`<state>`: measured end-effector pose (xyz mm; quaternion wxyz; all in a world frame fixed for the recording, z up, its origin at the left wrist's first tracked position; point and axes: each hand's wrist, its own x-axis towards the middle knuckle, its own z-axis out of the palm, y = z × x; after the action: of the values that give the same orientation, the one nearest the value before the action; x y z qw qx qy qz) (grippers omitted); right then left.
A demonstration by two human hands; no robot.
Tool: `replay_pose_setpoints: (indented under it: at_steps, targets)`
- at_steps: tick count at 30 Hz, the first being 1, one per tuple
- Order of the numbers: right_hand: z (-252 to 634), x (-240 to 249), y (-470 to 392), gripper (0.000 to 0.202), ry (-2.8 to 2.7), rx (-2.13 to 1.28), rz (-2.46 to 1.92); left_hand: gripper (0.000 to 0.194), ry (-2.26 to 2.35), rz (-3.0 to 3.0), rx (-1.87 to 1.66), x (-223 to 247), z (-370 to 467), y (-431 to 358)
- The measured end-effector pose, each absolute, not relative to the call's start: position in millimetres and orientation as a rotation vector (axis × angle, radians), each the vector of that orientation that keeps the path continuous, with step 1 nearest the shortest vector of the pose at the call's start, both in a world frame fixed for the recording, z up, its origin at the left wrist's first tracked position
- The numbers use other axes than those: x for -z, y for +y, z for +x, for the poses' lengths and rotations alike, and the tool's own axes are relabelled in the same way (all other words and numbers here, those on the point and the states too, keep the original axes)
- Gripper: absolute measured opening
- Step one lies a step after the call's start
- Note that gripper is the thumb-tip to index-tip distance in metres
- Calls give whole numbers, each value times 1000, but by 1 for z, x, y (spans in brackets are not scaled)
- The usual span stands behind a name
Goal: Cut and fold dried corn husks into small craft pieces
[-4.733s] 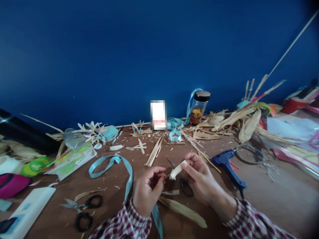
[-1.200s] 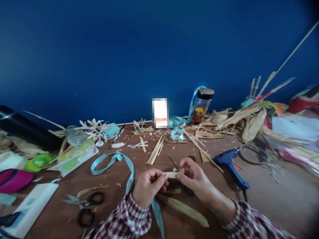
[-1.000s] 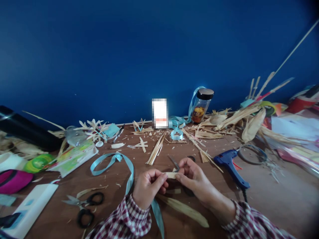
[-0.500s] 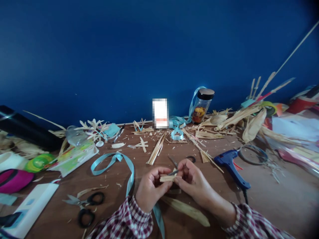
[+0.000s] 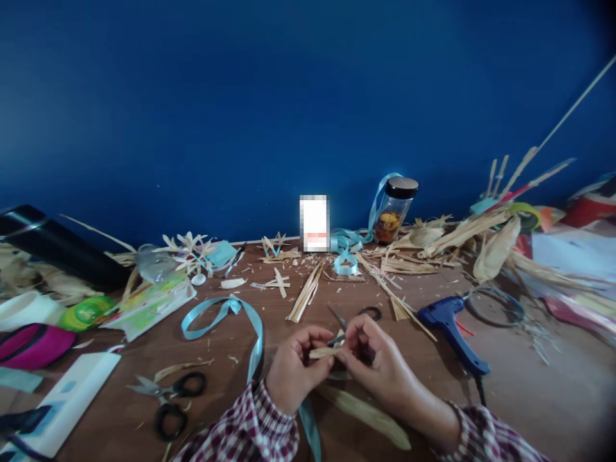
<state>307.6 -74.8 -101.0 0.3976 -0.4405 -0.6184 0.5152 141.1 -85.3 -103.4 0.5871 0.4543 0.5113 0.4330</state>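
My left hand [image 5: 299, 367] and my right hand [image 5: 375, 353] meet low in the middle, just above the table. Both are closed with fingertips pinched on a short, pale strip of corn husk [image 5: 321, 353]. A thin dark grey piece [image 5: 337, 339] lies across the strip between the fingers; its kind I cannot make out. Behind my right hand, partly hidden, lies a pair of small scissors with a dark handle [image 5: 371, 313]. A long flat husk leaf [image 5: 368, 414] rests on the table below my hands. Light blue ribbon [image 5: 310, 427] runs down beside my left wrist.
Black-handled scissors [image 5: 161, 393] lie open at the left, near a white power strip [image 5: 77, 391]. A blue glue gun [image 5: 445, 324] lies at the right. Along the blue wall stand a lidded jar [image 5: 394, 218], loose husks [image 5: 462, 237] and husk flowers [image 5: 190, 250].
The whole view has shifted slightly, with things appearing a little lower and to the right. The left end of the husk strip looks more tilted and narrower; both hands keep their pinch.
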Motion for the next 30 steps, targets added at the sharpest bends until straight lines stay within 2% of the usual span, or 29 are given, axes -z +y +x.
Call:
replay_pose_setpoints:
  at_steps: [10, 13, 16, 19, 21, 25, 30]
  targets:
    - [319, 95, -64, 30, -1191, -1475, -1046, 24, 1315, 922, -1270, 99, 126, -77]
    - [319, 94, -65, 32, -1068, -1662, -914, 25, 1319, 1131, -1302, 94, 130, -82]
    - [317, 92, -70, 35, -1100, -1902, -792, 34, 1164, 1486, -1193, 87, 138, -90]
    - [316, 91, -73, 37, -1133, -2003, -721, 27, 1060, 1710, -1141, 83, 142, -94]
    - [316, 92, -72, 37, -1130, -1994, -724, 26, 1067, 1676, -1140, 83, 143, -96]
    - [317, 96, -69, 37, -1131, -1929, -747, 36, 1136, 1407, -1094, 87, 143, -97]
    - [315, 99, -67, 37, -1159, -1757, -808, 30, 1054, 1201, -1097, 96, 141, -95]
